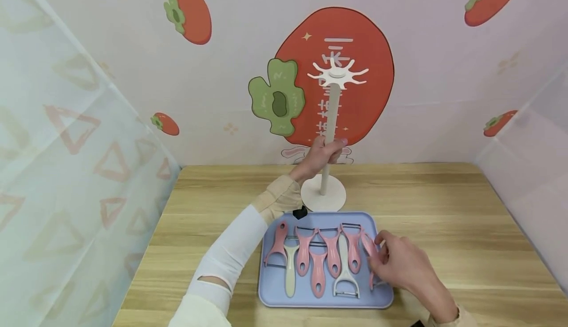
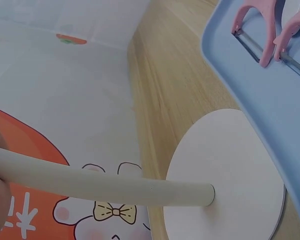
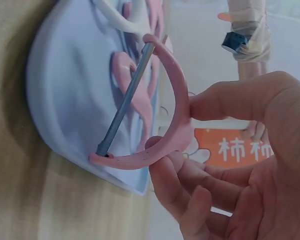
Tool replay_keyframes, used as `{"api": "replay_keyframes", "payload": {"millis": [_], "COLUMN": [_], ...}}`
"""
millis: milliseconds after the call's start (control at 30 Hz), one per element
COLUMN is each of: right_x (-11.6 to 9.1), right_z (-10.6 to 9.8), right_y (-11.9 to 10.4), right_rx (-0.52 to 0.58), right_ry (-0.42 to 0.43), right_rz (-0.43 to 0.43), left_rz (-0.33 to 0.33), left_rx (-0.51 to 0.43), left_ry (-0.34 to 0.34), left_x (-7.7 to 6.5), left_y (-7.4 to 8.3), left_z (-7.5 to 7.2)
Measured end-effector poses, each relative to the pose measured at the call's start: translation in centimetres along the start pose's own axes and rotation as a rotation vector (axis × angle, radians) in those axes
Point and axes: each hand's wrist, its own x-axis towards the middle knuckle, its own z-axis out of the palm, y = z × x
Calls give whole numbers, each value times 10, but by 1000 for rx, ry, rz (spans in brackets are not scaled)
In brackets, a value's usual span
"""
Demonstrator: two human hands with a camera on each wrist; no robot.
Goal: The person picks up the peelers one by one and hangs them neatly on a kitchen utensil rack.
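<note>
- The left hand (image 1: pixel 318 157) gripped the slim pole of a white stand (image 1: pixel 332 115), its fingers curled round the shaft below a crown of thin, curving arms.
- The stand rose from a round base (image 1: pixel 323 202), which sat flat on the wooden table (image 1: pixel 443 228), just beside the far edge of a blue tray (image 1: pixel 326 303).
- The right hand (image 1: pixel 401 260) pinched a pink peeler (image 3: pixel 180 131) between thumb and fingers, over the tray's right end; whether that peeler touched the tray, I could not tell.
- In the right wrist view its metal blade (image 3: pixel 124 102) faced the camera, spanning the two prongs of the pink frame.
- More pink peelers (image 1: pixel 318 270) lay in the tray, some with handles toward the near side — one, at the left, pointed the other way.
- Among them lay a cream peeler (image 1: pixel 290 272), blade end away from the person, and a white peeler (image 1: pixel 343 253), blade end toward the near rim.
- Behind everything hung a pale backdrop (image 1: pixel 239 65) printed with orange-red fruit — the largest directly behind the stand.
</note>
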Motion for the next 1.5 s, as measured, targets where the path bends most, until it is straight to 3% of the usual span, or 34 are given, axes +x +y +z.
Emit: {"api": "replay_keyframes", "payload": {"millis": [367,567,800,1200,1500], "right_x": [16,24,36,46,48], "right_z": [-36,-53,-76,-104,-124], "right_y": [-5,-8,-17,-35,-56], "right_rx": [127,258,307,374,392], "right_ry": [197,325,497,677,726], "right_rz": [-247,-399,-550,-654,-699], "left_rz": [15,12,7,-24,-18], "left_rx": [34,45,46,24,43], "left_ry": [14,1,28,40,34], "left_x": [11,9,6,-1,-1], "left_y": [10,9,7,2,3], "left_z": [-1,-1,-2,4,3]}}
